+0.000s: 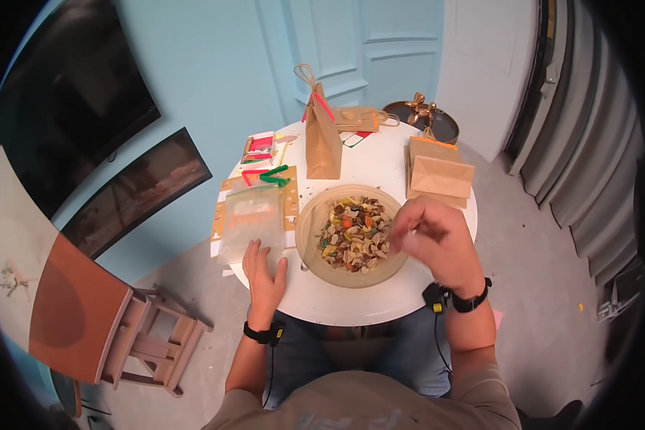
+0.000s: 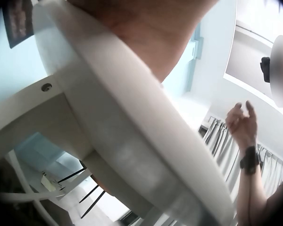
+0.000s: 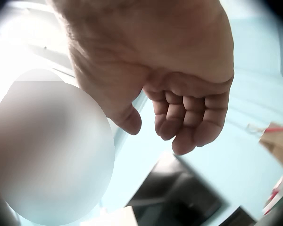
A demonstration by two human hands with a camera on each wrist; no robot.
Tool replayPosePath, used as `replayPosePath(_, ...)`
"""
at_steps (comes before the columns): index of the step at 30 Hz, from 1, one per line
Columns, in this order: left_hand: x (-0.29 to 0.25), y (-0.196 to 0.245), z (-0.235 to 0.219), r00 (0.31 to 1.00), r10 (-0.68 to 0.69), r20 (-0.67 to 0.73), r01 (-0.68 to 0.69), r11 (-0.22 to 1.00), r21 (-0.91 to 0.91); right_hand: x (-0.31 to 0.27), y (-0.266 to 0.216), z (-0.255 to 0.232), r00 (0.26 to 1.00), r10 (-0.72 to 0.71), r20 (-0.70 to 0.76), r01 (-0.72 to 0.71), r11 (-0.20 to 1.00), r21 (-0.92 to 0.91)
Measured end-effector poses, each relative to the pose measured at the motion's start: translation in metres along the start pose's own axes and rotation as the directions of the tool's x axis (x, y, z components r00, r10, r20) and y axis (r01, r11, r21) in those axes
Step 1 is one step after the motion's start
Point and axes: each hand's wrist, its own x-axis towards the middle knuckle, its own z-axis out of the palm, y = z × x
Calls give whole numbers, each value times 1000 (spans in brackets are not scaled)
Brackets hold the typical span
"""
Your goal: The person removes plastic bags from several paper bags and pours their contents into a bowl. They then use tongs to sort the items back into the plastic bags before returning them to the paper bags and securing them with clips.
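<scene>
A wide bowl [image 1: 309,254] stands near the front of the round table, with a mix of dried pieces [image 1: 355,240] in brown, yellow, green and orange inside. My right hand [image 1: 437,236] hovers over the bowl's right rim, its fingers loosely bent. In the right wrist view the thumb [image 3: 129,121] and the fingers are apart, with nothing between them. To the left of the bowl lies a translucent plastic bag [image 1: 249,226]. My left hand [image 1: 264,281] is at the bag's lower edge, fingers extended; in the left wrist view only its base shows above the table edge.
Behind the bowl stands a tall paper bag [image 1: 324,147] with a pink clip. Folded paper bags [image 1: 441,175] lie at the right. Green clips [image 1: 274,175] and a patterned sheet [image 1: 290,197] are at the left, near a small box [image 1: 259,148]. A wooden stool [image 1: 161,340] stands on the floor.
</scene>
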Motion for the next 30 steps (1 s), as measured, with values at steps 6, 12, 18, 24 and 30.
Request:
replayPosePath(6,-4,2,3,999,-4,-43,4,1000,3,2,-52,57,733,-363,575,14,853,521)
replayPosePath(12,-5,-1,3,997,-39,-60,36,998,-60,11,-30,116,327,-610,722,-356,629,692)
replayPosePath(18,-8,3,-3,994,-73,-77,65,993,-102,7,-20,128,322,-576,751,-505,567,651)
replayPosePath(24,-9,-3,-4,988,-139,-69,120,968,-221,29,-6,109,501,-495,710,-215,723,656)
replayPosePath(30,-3,5,-12,986,-152,-62,133,961,-243,137,33,59,913,154,377,-185,982,47)
